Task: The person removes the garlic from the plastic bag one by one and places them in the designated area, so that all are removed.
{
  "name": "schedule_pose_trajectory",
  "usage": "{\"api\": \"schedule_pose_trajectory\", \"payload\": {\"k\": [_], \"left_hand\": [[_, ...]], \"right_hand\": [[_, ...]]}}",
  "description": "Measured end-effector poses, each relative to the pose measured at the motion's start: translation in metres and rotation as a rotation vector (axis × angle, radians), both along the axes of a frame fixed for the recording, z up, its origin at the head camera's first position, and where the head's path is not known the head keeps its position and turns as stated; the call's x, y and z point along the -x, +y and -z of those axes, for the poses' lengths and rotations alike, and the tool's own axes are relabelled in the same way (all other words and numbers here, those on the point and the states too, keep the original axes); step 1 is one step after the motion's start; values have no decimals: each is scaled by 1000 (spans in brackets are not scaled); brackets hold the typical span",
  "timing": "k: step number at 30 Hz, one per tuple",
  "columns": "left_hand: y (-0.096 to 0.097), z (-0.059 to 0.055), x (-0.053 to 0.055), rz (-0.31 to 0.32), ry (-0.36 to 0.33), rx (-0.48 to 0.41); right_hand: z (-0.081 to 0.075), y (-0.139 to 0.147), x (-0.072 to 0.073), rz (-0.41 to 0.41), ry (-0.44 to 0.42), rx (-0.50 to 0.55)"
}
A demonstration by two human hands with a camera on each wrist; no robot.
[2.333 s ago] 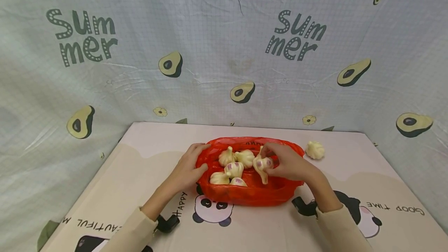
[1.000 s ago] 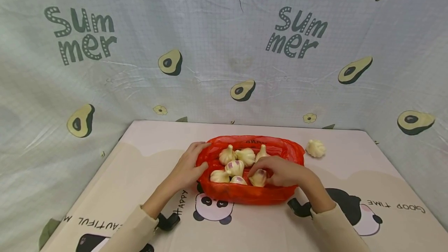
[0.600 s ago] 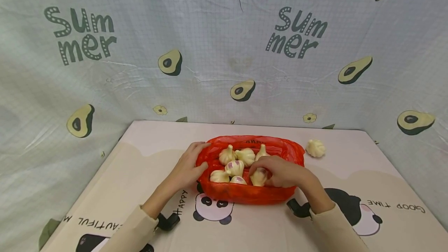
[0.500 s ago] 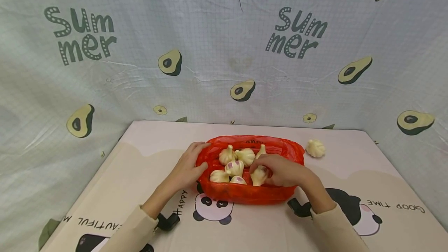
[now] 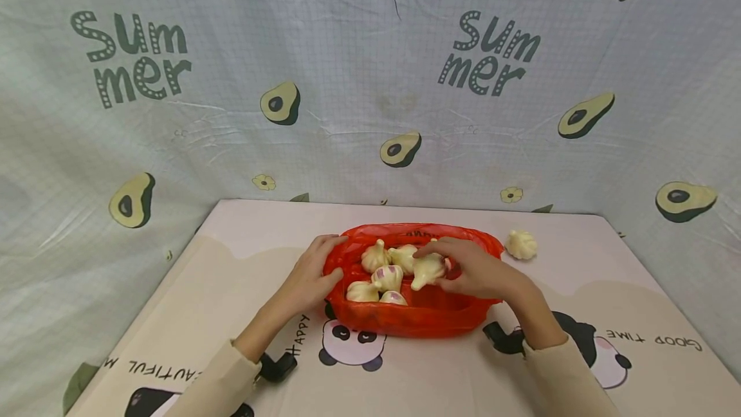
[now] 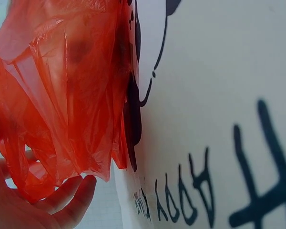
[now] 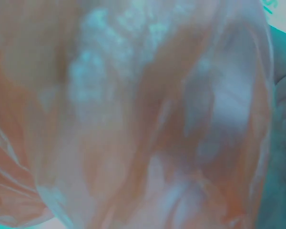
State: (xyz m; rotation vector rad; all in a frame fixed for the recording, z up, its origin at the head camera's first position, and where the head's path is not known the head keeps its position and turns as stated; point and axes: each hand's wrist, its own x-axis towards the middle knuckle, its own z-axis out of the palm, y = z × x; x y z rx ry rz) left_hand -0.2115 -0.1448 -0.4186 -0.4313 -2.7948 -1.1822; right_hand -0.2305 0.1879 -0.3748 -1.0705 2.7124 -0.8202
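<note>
A red plastic bag [image 5: 405, 322] lies spread open like a shallow tray on the table, with several garlic bulbs [image 5: 387, 278] inside. My left hand [image 5: 312, 273] holds the bag's left edge; in the left wrist view its fingers [image 6: 76, 202] curve by the red film. Over the right part of the bag, my right hand [image 5: 477, 270] grips a garlic bulb [image 5: 428, 269] between thumb and fingers, its stem pointing down and left. Another bulb behind that hand is mostly hidden. The right wrist view is blurred, filled by the bag's film [image 7: 109, 167].
A lone garlic bulb [image 5: 521, 245] sits on the table [image 5: 428, 378] beyond the bag's right end. The tabletop cover carries panda prints and lettering. A pale curtain [image 5: 336, 50] with avocado prints hangs behind and at both sides.
Half a second ago the right hand held the bulb low near the bag's front wall; now hand and bulb are higher and farther back, the bulb's stem tipped left. The left hand has stayed put.
</note>
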Motion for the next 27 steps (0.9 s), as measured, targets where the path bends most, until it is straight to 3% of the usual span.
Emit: {"api": "schedule_pose_trajectory", "payload": {"k": [6, 16, 27], "left_hand": [[-1, 1, -1, -4, -2, -1], [0, 0, -1, -3, 4, -7], [1, 0, -1, -1, 2, -6]], "right_hand": [[1, 1, 2, -9, 18, 70], [4, 4, 5, -10, -83, 234], [-2, 18, 9, -54, -222, 523]]}}
